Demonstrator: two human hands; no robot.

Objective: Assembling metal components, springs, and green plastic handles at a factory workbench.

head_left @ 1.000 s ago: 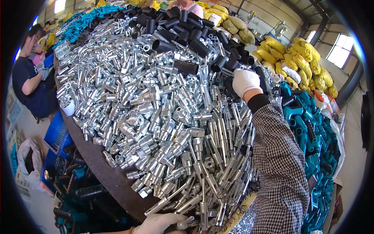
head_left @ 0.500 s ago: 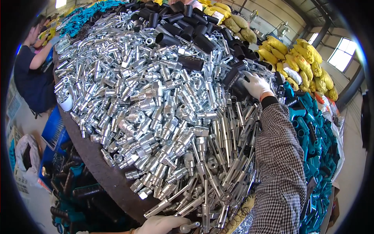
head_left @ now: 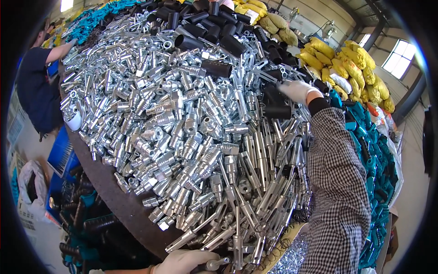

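Note:
At the bottom edge, my gloved left hand [head_left: 180, 262] is closed around a small silver metal cylinder with a thin stem [head_left: 218, 263]. My right hand [head_left: 297, 91], in a white glove, reaches to the far right of the heap. Its fingers are drawn together at a black sleeve [head_left: 273, 95]; the thumb and fingertips are partly hidden. Just below lies another black sleeve [head_left: 277, 112] on its side. Between the hands, long slotted metal tubes [head_left: 262, 166] lie in a jumble. Shiny ribbed metal fittings [head_left: 182, 123] cover the middle of the table.
More black sleeves [head_left: 212, 34] are piled at the back. Teal handle-like parts [head_left: 372, 182] lie right of my arm, and coil springs [head_left: 273, 255] near the front. Yellow sacks [head_left: 356, 68] stack behind. Another person [head_left: 39, 86] stands left, beyond the dark table edge [head_left: 107, 187].
My right hand's fingers have drawn closer together, and the black sleeves by it have shifted, one now lying sideways. My left hand stays on the metal cylinder. The view has shifted slightly.

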